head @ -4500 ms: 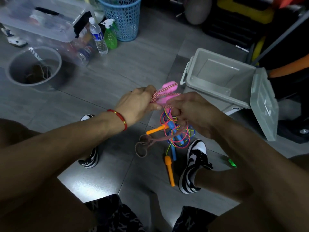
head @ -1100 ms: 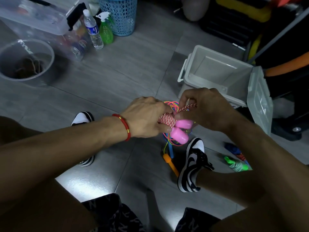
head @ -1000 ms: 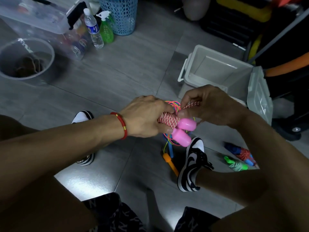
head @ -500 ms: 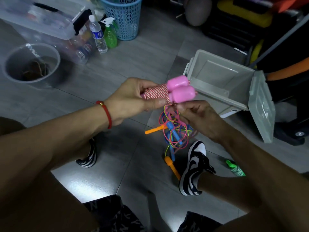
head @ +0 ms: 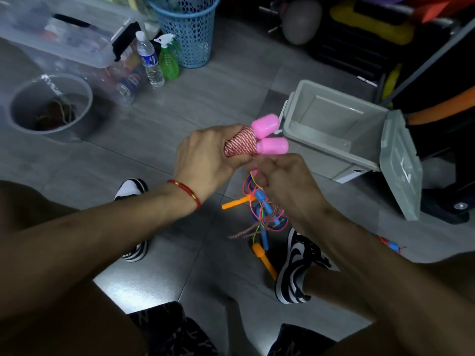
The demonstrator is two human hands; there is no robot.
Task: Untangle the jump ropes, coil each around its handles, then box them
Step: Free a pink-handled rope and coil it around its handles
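Moved: pink-handled rope [head: 253,140] lowered slightly.
Left hand [head: 208,156]: grips its coil.
Right hand [head: 285,181]: pinching loose tail, 5 o'clock.
Left: tangle [head: 262,214] on floor; box [head: 331,129] empty, 2 o'clock.

Bare forearms, a red cord bracelet [head: 185,190] on the left wrist, black-and-white sneakers [head: 295,268], dark patterned shorts [head: 169,330].

- Blue basket [head: 189,29] far, with water bottle [head: 149,60] and green spray bottle [head: 168,60] just beside it.
- Clear bin [head: 64,44] far left.
- Round tub [head: 50,104] left.
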